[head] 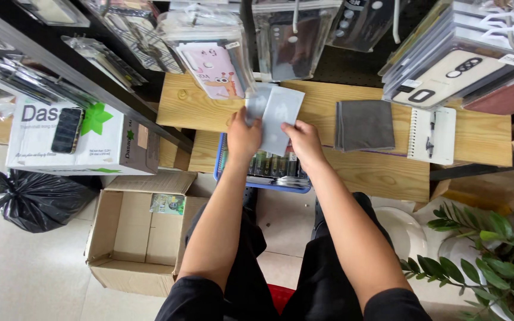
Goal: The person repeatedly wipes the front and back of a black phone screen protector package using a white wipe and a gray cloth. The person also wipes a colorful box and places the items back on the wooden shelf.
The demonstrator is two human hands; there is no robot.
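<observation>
Left hand (243, 138) and right hand (304, 141) both pinch flat grey packets (276, 116), fanned for viewing above a blue tray (263, 183) of similar stock. Grey cloth (364, 125) lies just right on the wooden table (477, 139).

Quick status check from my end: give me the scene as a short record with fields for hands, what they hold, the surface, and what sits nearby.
left hand: grips the left edge of the grey flat packets
right hand: holds the lower right edge of the same packets
under hands: blue basket of upright packets
surface: wooden table
on table: folded grey cloth, spiral notebook with a pen
floor left: open cardboard box, black bag
above: hanging phone cases
right: potted plant
</observation>
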